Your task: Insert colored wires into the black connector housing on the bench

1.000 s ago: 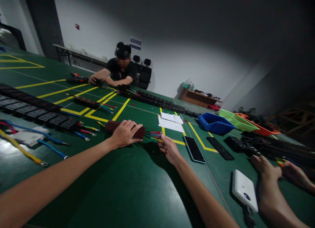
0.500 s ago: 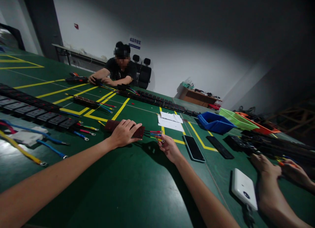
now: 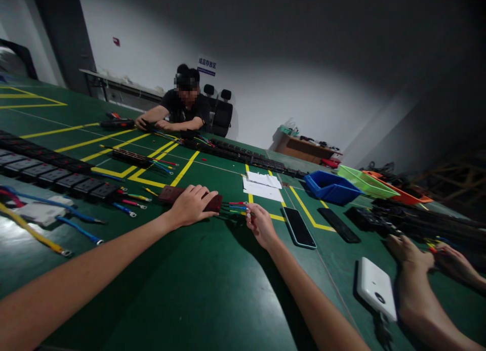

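My left hand (image 3: 192, 205) lies over a dark red block (image 3: 172, 193) on the green table, fingers curled down on it. Short coloured wires (image 3: 234, 205) stick out of the block's right end. My right hand (image 3: 260, 223) is at those wire ends, fingers pinched round them. Both forearms reach in from the bottom of the view.
Black sockets in a row (image 3: 56, 175) with coloured leads lie at the left. A dark phone (image 3: 298, 227), white papers (image 3: 262, 188), a blue bin (image 3: 331, 187) and a white phone (image 3: 375, 288) sit to the right. Another person's hands (image 3: 412, 255) rest at the right edge. A person sits far across (image 3: 178, 108).
My right hand has crept a little up and left along the wire ends. My left hand stays on the block. The hands at the right edge shifted slightly.
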### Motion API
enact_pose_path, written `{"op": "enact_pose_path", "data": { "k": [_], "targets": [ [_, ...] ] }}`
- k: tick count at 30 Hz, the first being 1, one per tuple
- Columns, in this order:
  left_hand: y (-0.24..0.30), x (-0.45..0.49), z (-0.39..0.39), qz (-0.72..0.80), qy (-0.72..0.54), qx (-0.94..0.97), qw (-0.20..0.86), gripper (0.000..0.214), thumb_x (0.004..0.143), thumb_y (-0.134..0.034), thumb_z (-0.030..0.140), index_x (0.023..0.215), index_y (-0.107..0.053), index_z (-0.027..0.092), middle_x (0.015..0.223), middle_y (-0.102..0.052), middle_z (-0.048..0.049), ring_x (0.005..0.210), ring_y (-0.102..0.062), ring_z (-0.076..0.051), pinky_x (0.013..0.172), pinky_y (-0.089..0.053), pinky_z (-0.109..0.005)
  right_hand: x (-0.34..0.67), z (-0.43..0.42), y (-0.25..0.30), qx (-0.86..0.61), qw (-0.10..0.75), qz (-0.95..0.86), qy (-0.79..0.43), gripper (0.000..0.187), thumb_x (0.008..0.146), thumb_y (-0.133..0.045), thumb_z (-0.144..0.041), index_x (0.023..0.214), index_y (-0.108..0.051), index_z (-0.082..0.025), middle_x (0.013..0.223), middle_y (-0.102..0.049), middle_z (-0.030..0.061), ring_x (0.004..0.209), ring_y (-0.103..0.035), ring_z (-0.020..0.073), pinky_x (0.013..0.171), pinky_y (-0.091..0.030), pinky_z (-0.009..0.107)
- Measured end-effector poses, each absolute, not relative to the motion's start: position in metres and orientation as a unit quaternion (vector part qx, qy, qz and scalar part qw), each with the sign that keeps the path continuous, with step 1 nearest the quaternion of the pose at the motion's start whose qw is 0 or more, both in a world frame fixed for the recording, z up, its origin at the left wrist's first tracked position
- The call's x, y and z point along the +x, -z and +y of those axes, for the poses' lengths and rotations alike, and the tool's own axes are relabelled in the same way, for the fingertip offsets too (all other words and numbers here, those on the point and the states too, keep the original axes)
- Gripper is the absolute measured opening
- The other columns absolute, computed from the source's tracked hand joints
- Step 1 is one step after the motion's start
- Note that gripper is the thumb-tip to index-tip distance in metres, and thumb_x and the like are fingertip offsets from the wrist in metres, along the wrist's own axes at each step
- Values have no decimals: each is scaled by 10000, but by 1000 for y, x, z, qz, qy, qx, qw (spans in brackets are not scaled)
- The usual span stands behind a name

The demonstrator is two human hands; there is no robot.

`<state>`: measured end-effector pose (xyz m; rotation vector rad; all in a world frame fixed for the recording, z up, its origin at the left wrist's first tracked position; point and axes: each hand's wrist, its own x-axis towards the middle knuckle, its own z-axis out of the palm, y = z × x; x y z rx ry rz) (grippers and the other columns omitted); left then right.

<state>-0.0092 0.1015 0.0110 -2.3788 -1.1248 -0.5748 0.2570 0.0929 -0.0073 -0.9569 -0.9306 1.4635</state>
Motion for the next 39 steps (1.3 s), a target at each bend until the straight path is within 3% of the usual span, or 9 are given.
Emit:
{"op": "enact_pose_path", "data": {
  "k": [13,19,24,34,39],
  "targets": [
    [-10,-6,98,-444,190,-847,221,755,920,-413,729,1376,-540,141,1121,-643,-155,973,-555,-292,818,-336,-402,259,92,11,-397,553,-415,-604,411,678,-862,-495,864,-634,-207,662,-519,-68,466,-401,24,360,-255,118],
    [-10,-5,100,-475,180,-834,217,792,890,-359,794,1279,-603,148,1042,-657,-152,948,-567,-302,799,-332,-399,256,94,12,-415,569,-434,-563,452,641,-865,-534,863,-669,-194,615,-433,-86,440,-290,19,347,-175,139],
    [-11,-6,99,-452,172,-846,225,766,887,-379,791,1211,-617,139,1002,-660,-144,907,-574,-288,781,-329,-390,254,94,14,-453,581,-446,-509,458,617,-862,-560,782,-670,-178,580,-399,-92,425,-260,16,358,-158,163],
    [-13,-10,101,-367,193,-887,204,734,876,-436,780,1209,-620,152,962,-647,-112,882,-570,-259,784,-327,-371,263,92,5,-449,534,-437,-568,511,552,-890,-573,771,-630,-191,501,-383,-107,406,-274,28,364,-124,164],
    [-13,-9,102,-340,178,-900,206,732,875,-434,782,1203,-612,152,963,-642,-103,875,-573,-254,775,-336,-366,263,90,4,-449,534,-461,-549,502,571,-881,-585,771,-652,-185,500,-386,-106,400,-270,26,361,-163,171]
  ]
}}
